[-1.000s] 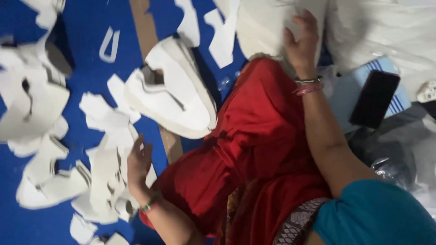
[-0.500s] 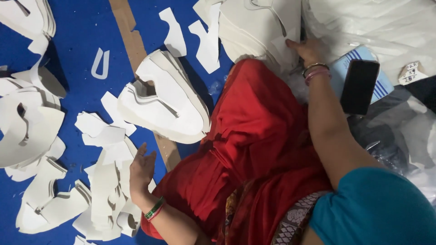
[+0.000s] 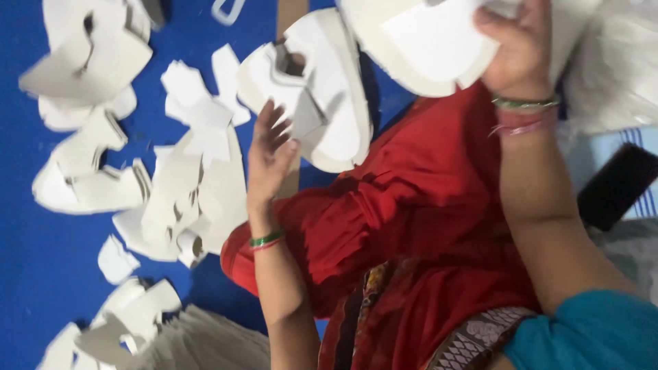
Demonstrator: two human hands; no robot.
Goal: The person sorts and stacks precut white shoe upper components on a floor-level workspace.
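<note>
Two hands work at once: the right hand point(image 3: 522, 51) has its fingers curled around the edge of a white cut-out stack point(image 3: 428, 42), best kept squared, while the left hand point(image 3: 269, 154), fingers spread, hovers just below another white shoe-shaped stack point(image 3: 322, 96).

White cut-out pieces point(image 3: 185, 185) on blue floor covering point(image 3: 41, 274); red garment point(image 3: 411, 226); green-and-red bangles point(image 3: 266, 240).
</note>
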